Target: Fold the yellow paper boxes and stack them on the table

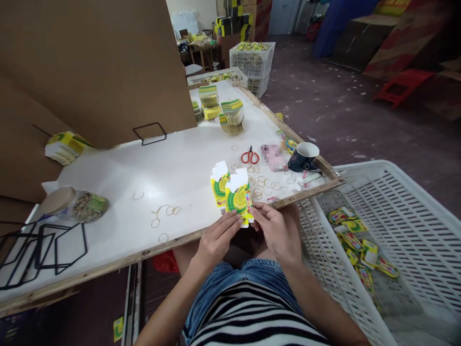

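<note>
Between my two hands, just over the table's front edge, is a small yellow-and-green cardboard box (236,197) with its white top flaps raised. My left hand (219,236) grips its lower left side, fingers pressed on the front panel. My right hand (275,230) pinches its lower right edge. Right behind it, on the table, lies another yellow-and-green carton (218,185) with white flaps, partly hidden by the held one. Tan rubber bands (257,193) are scattered to the right of the cartons, and red-handled scissors (249,156) lie beyond them.
A dark mug (303,156) stands near the table's right edge. Stacks of flat cartons (232,113) sit farther back. At my right, a white plastic crate (382,168) holds several packaged items. Black wire frames (61,245) and a plastic jar (89,206) are at left, below tall cardboard (108,62).
</note>
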Demonstrator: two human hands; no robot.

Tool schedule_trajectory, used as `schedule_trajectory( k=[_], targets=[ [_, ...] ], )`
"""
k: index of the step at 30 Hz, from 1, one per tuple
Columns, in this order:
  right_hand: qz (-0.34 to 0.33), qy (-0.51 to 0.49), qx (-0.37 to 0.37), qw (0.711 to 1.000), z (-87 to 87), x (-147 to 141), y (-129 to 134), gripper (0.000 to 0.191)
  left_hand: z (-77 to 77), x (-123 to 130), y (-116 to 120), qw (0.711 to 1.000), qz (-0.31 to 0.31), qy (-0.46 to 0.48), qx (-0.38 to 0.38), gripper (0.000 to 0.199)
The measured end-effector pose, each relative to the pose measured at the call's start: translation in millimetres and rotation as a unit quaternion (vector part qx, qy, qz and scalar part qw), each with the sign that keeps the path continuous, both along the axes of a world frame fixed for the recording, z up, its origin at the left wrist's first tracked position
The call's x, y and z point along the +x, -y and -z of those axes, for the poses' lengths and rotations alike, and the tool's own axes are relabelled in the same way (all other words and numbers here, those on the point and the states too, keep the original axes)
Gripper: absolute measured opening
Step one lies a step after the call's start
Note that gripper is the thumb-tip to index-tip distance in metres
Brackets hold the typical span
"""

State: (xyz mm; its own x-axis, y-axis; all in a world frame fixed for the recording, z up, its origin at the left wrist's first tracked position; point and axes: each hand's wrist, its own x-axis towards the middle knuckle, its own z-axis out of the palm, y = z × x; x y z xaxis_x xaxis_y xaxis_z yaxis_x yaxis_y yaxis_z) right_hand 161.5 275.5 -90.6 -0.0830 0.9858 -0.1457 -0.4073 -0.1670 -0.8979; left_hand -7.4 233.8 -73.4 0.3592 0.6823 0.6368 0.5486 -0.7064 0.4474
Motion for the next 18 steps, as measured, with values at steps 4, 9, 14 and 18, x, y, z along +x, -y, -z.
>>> schedule_trajectory(
  k=[4,9,14,18],
  targets=[
    [0.025,0.034,0.026,0.999,-7.1,1.1,7.7,0.036,-9.6,3.7,6.5,0.982,-0.063,0.161,-0.07,0.038],
    [-0.063,-0.004,0.07,0.996,-6.3,-12.1,19.0,0.032,-20.6,-4.7,2.5,0.846,-0.058,0.421,-0.322,0.047],
    [-0.096,-0.016,0.085,0.992,-2.7,-22.2,20.2,0.027,-20.9,-7.4,5.2,0.749,0.03,0.488,-0.447,0.048],
    [-0.083,0.013,0.086,0.993,-2.3,-21.5,21.0,0.028,-17.1,-3.5,5.3,0.738,0.036,0.511,-0.438,0.04]
  ],
)
